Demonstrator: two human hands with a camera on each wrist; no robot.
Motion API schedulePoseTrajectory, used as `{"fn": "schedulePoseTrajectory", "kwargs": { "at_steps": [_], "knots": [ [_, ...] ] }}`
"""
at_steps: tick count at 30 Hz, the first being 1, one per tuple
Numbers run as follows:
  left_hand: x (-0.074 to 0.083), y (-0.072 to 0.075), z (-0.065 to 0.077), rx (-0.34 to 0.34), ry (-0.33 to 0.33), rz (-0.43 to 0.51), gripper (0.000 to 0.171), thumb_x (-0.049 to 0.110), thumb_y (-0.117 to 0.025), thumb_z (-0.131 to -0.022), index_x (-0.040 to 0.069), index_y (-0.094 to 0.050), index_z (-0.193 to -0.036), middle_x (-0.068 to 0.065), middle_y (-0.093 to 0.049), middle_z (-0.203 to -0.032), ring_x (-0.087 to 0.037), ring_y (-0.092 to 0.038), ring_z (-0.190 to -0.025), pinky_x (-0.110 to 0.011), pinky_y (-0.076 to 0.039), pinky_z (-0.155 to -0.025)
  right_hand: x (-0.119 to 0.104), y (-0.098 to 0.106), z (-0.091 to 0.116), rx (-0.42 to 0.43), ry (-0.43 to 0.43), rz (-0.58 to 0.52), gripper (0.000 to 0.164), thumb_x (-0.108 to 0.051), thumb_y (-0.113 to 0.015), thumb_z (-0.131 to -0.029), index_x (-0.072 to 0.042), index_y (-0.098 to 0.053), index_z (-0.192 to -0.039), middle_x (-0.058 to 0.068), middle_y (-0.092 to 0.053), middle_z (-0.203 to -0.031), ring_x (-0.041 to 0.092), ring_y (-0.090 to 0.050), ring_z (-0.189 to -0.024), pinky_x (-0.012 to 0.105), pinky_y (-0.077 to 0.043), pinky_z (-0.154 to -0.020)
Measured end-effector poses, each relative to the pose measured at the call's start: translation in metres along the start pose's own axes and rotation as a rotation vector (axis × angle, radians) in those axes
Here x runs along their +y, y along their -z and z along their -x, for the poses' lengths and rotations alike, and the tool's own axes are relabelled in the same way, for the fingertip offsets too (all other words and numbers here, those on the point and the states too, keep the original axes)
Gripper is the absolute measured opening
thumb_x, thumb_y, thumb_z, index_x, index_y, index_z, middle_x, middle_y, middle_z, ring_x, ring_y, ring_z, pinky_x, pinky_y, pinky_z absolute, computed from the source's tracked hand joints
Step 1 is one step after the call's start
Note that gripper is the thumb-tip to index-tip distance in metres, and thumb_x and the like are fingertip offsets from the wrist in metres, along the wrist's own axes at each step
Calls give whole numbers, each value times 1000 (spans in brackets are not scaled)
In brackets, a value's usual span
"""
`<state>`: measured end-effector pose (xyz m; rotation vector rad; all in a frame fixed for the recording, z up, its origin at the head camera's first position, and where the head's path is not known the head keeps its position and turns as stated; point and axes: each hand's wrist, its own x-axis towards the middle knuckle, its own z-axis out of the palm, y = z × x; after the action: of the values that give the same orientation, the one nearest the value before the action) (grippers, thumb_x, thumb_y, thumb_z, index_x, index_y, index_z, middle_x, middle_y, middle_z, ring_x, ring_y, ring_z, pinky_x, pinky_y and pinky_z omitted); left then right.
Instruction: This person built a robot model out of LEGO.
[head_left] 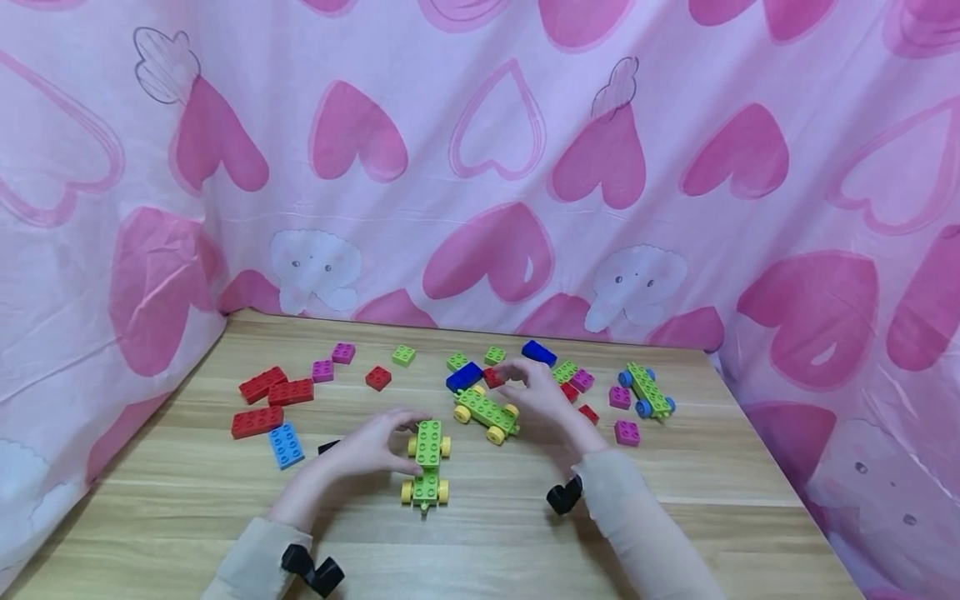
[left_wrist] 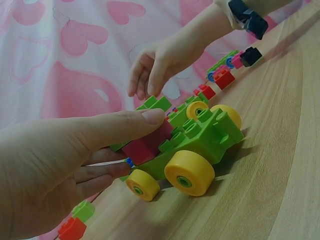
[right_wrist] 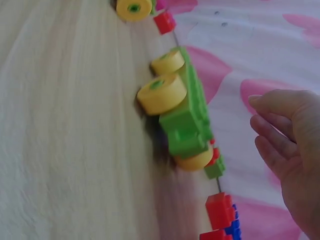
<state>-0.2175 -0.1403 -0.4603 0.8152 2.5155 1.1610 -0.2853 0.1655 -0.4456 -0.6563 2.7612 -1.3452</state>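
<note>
My left hand [head_left: 367, 447] grips a green toy car base [head_left: 426, 492] with yellow wheels, thumb on one side and fingers on the other. A magenta brick [left_wrist: 149, 144] sits on that car, topped by a green brick [head_left: 429, 440]. My right hand [head_left: 532, 390] hovers over a second green car base [head_left: 486, 412], also yellow-wheeled, with its fingers slightly bent and nothing between them. Beside its fingertips in the head view lie a red brick [head_left: 492, 377] and a dark blue brick [head_left: 465, 377]. In the right wrist view the right hand [right_wrist: 295, 135] is apart from the car.
Several red bricks [head_left: 291, 392] and a light blue brick [head_left: 286, 446] lie at the left. A black brick [head_left: 328, 447] is partly behind the left wrist. At the right stand a blue-wheeled green car base [head_left: 648, 390] and magenta bricks [head_left: 627, 432]. A heart-patterned curtain [head_left: 487, 167] borders the table.
</note>
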Motion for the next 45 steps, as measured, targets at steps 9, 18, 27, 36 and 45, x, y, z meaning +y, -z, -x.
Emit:
{"fn": "schedulePoseTrajectory", "kwargs": {
  "at_steps": [9, 18, 27, 36, 45],
  "knots": [
    [0, 0, 1, 1, 9, -1, 81, 37, -83, -75, 7, -48, -142, -9, -58, -134, -30, -55, -122, -56, -44, -104, 21, -4, -16, -2, 17, 81, 36, -6, -73, -86, -4, -65, -121, 12, -66, -116, 27, -61, -105, 47, -53, -93],
    [1, -1, 0, 8, 8, 4, 81, 36, -84, -75, 7, -49, -142, -8, -58, -134, -29, -55, -121, -56, -43, -104, 33, -7, -28, -54, -75, 76, 46, -7, -74, -86, -6, -60, -129, 12, -57, -130, 33, -58, -118, 47, -50, -100],
    [1, -1, 1, 6, 7, 11, 81, 36, -84, -75, 8, -49, -141, -9, -57, -135, -29, -55, -122, -56, -43, -104, 39, -11, -34, -108, -71, 163, 51, -12, -75, -86, -10, -57, -135, 10, -56, -137, 28, -56, -123, 47, -47, -103],
    [1, -1, 0, 8, 13, 2, 81, 37, -84, -74, 9, -49, -141, -9, -57, -136, -30, -55, -122, -57, -43, -104, 39, -15, -38, -123, -45, 259, 51, -14, -73, -88, -10, -58, -136, 13, -54, -139, 30, -47, -130, 48, -42, -107],
    [1, -1, 0, 12, 23, 5, 80, 36, -84, -74, 9, -50, -140, -7, -58, -134, -28, -55, -121, -56, -43, -104, 40, -16, -39, -129, -24, 308, 46, -10, -72, -88, -9, -60, -132, 13, -58, -133, 30, -51, -125, 47, -45, -104]
  ]
}}
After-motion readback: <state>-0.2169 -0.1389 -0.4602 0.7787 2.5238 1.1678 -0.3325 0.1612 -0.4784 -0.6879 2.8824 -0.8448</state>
